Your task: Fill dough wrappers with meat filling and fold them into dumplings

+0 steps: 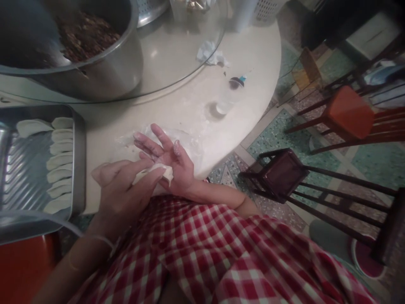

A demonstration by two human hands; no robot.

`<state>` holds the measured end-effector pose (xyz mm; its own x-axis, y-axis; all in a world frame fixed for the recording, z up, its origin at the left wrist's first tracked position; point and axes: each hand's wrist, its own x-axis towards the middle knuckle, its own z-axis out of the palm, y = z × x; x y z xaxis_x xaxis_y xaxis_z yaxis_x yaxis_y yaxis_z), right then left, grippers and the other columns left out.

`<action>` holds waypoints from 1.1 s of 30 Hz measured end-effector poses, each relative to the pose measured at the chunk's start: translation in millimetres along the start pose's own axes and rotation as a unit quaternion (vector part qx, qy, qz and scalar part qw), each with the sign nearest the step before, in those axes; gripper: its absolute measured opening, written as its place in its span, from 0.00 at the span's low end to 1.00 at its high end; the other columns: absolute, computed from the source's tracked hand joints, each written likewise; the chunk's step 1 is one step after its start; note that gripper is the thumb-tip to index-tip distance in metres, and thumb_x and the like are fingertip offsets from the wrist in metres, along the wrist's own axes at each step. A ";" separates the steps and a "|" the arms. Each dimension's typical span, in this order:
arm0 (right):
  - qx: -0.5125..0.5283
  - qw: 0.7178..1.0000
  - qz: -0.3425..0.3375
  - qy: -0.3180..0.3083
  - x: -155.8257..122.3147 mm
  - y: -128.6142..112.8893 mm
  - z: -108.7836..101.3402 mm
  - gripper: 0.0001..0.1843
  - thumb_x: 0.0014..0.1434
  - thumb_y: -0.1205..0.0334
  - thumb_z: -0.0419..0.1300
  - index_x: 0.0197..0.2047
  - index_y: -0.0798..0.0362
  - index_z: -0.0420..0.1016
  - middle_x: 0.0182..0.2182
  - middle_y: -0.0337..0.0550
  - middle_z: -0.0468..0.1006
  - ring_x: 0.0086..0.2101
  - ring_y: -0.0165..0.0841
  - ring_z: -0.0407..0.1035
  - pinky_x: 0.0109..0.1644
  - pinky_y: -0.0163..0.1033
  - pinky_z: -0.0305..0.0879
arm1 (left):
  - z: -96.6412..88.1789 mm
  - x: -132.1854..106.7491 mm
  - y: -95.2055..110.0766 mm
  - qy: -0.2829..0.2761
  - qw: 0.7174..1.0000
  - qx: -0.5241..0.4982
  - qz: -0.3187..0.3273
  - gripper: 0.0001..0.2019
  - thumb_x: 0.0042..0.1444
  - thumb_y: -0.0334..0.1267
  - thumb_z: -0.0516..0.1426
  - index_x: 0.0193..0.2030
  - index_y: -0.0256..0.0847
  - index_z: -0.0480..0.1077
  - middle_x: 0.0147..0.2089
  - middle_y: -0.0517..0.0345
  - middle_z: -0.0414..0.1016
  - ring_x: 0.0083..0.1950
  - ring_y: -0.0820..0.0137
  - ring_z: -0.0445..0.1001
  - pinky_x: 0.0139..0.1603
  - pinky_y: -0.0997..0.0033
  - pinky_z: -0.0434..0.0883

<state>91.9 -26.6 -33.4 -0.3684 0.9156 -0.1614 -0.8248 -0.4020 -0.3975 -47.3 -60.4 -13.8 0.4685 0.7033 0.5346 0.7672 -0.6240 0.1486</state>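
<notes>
A pale folded dumpling lies across the heel of my right hand, just above the round table's near edge. That hand is palm up, with floury fingers stretched out and spread. My left hand comes in from the lower left, a thin bangle on its wrist. Its thumb and fingers are pinched on the dumpling's edge. A red-and-white checked cloth covers my lap below both hands.
A metal tray at the left holds a row of several finished dumplings. Behind it stands a big steel pot of dark filling on a glass turntable. A tissue and clear cup lie on the cream table. Wooden stools stand at the right.
</notes>
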 end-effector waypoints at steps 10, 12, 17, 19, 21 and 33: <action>0.075 0.996 0.040 0.032 5.4 -1.8 0.8 0.32 0.65 0.47 0.33 0.57 0.44 0.72 0.43 0.32 0.84 0.51 0.28 0.74 0.72 0.50 0.49 | 2.2 7.8 -3.0 -0.030 0.999 -0.004 0.027 0.04 0.63 0.37 0.60 0.42 0.49 0.76 0.46 0.57 0.79 0.42 0.66 0.72 0.44 0.64 0.64; 0.067 0.997 0.036 0.015 5.4 -0.7 -0.9 0.32 0.64 0.45 0.36 0.57 0.44 0.72 0.44 0.31 0.84 0.52 0.28 0.74 0.71 0.49 0.51 | 2.2 12.0 -3.4 -0.048 0.999 -0.007 0.018 0.04 0.62 0.40 0.60 0.39 0.49 0.77 0.41 0.59 0.79 0.38 0.68 0.72 0.39 0.65 0.62; 0.047 0.998 0.033 0.008 4.7 0.4 -3.2 0.30 0.65 0.44 0.41 0.61 0.44 0.69 0.48 0.34 0.84 0.54 0.31 0.73 0.71 0.52 0.52 | 4.5 18.9 -5.0 -0.059 0.998 -0.001 0.031 0.06 0.62 0.40 0.59 0.36 0.49 0.78 0.38 0.61 0.79 0.37 0.69 0.73 0.38 0.66 0.61; 0.058 0.997 0.043 0.018 4.9 -1.2 -2.0 0.30 0.66 0.44 0.39 0.62 0.44 0.69 0.46 0.32 0.84 0.54 0.30 0.73 0.72 0.52 0.51 | 5.0 19.6 -6.4 -0.052 0.997 0.009 0.054 0.07 0.62 0.39 0.58 0.35 0.49 0.78 0.40 0.61 0.80 0.39 0.69 0.74 0.39 0.66 0.61; 0.077 0.995 0.053 0.024 5.6 -3.3 -0.3 0.30 0.68 0.46 0.36 0.62 0.44 0.68 0.43 0.31 0.83 0.51 0.28 0.74 0.73 0.51 0.49 | 5.3 19.7 -8.1 -0.065 0.996 0.004 0.055 0.08 0.63 0.40 0.58 0.35 0.49 0.78 0.40 0.61 0.80 0.39 0.69 0.73 0.39 0.66 0.62; 0.037 0.997 0.046 0.045 1.9 -10.7 4.4 0.28 0.65 0.44 0.42 0.59 0.45 0.69 0.51 0.39 0.82 0.56 0.34 0.72 0.71 0.54 0.54 | 4.0 32.4 -8.1 -0.068 0.983 -0.011 0.171 0.10 0.64 0.36 0.55 0.35 0.50 0.78 0.47 0.60 0.80 0.39 0.70 0.72 0.35 0.68 0.59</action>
<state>98.2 -20.7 -25.4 -0.4066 0.8711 -0.2753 -0.8201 -0.4808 -0.3102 -36.6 -31.2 -1.1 0.7526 0.4895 0.4405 0.5459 -0.8379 -0.0015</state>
